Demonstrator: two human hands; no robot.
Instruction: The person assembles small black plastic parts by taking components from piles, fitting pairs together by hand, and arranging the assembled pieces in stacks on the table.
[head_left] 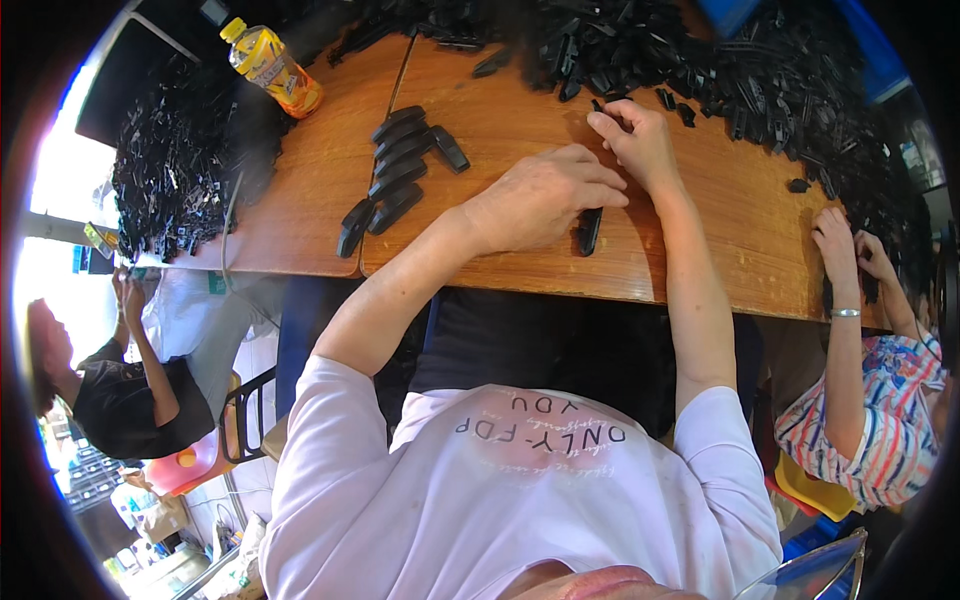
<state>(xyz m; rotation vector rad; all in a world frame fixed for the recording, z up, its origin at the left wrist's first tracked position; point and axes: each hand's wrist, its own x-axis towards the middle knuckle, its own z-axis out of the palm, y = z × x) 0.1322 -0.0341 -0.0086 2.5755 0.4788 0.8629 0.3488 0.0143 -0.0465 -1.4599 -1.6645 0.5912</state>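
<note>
My left hand (540, 200) is over the wooden table (530, 110), its fingers bent and closed around the upper end of a long black plastic piece (589, 234). The lower end of that piece points toward me; the grip itself is partly hidden. Farther off and to the right, my right hand (642, 145) is closed in a pinch, thumb against fingers. A small dark part (597, 105) shows at its fingertips, partly covered. Left of my hands, several rounded black plastic pieces (400, 153) lie in a slanted row, with one more piece (450, 149) beside them.
A large heap of black parts (740, 85) covers the far and right side; another heap (180, 160) lies at left. A yellow-capped bottle (272, 70) stands at the far left. One person (130, 390) sits at left; another person's hands (850, 250) work at right.
</note>
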